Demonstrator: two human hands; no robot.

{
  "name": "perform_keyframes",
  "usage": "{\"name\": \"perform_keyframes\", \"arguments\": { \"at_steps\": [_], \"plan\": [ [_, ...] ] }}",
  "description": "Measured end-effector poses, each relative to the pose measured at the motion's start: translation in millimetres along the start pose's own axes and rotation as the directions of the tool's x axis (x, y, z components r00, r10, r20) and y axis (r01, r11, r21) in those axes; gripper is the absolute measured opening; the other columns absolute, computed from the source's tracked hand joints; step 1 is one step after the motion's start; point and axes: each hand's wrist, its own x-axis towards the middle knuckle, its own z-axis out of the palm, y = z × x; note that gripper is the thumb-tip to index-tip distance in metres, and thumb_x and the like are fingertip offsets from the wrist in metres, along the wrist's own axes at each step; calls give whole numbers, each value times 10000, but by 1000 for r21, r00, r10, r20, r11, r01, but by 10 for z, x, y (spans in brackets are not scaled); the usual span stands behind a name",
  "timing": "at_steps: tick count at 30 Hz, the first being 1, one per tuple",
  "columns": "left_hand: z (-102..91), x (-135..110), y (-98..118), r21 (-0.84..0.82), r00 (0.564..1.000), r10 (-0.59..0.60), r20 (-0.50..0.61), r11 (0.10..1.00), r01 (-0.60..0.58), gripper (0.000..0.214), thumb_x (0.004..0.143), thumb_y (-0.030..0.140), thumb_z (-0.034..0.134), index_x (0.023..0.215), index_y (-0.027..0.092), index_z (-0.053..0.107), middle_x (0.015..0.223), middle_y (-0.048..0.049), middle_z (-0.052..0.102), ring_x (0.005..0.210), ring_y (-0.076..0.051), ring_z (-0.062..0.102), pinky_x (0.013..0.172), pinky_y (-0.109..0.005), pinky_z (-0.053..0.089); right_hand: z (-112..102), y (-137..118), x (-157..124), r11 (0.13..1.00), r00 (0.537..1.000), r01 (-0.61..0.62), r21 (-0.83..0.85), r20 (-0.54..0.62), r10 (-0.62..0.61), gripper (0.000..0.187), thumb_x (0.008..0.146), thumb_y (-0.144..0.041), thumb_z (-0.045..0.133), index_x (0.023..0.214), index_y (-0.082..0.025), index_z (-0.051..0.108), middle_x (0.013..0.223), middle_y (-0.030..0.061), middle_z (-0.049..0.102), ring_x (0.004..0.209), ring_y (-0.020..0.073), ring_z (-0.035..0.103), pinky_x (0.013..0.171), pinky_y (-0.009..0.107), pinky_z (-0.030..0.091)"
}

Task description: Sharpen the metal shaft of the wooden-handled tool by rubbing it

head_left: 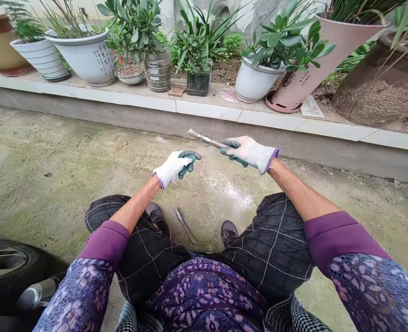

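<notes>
My right hand [247,152], in a white knit glove with a dark green palm, is closed around one end of a greyish rod [213,140]. The rod points left and slightly up; its free end looks wrapped with shiny wire. My left hand [180,165], gloved alike, is apart from the rod, below its free end. Its index finger stretches to the right while the other fingers are curled; anything inside them is hidden. A second slim metallic rod [185,226] lies on the concrete between my shoes, with a rougher upper end.
White powder [237,193] is scattered on the concrete ground [69,166]. Ahead runs a low tiled ledge [204,108] bearing potted plants, among them a white pot [257,80] and a tilted pink planter [304,78]. A wheel [13,263] and a metal cylinder [38,293] are at lower left.
</notes>
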Motion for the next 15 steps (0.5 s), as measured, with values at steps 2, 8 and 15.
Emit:
{"name": "perform_keyframes", "arguments": {
  "at_steps": [2, 8, 15],
  "plan": [
    [-12, -2, 14, -10, 1000, -2, -18, 1000, 2, 279, 852, 197, 536, 1067, 112, 693, 584, 37, 577, 324, -35, 369, 322, -175, 304, -45, -46, -52, 979, 995, -6, 202, 97, -13, 346, 863, -381, 611, 1131, -169, 671, 640, -20, 510, 455, 73, 400, 351, 182, 326],
    [-35, 74, -24, 123, 1000, 1, 0, 992, -1, 225, 787, 191, 548, 924, 116, 710, 565, 41, 540, 394, -52, 412, 355, -166, 314, -27, -49, -166, 985, 834, -23, 168, 547, -74, 492, 792, -467, 693, 1165, -147, 665, 617, -37, 511, 426, 65, 397, 327, 180, 327],
    [47, 3, 8, 369, 998, -61, -7, 927, 59, 244, 764, 179, 537, 918, 154, 724, 556, 50, 503, 381, -48, 376, 364, -167, 279, 197, 13, -38, 912, 906, 51, -407, 403, 129, 292, 842, -361, 584, 1022, -179, 724, 663, 6, 613, 519, 107, 480, 481, 245, 359]
  ]
}}
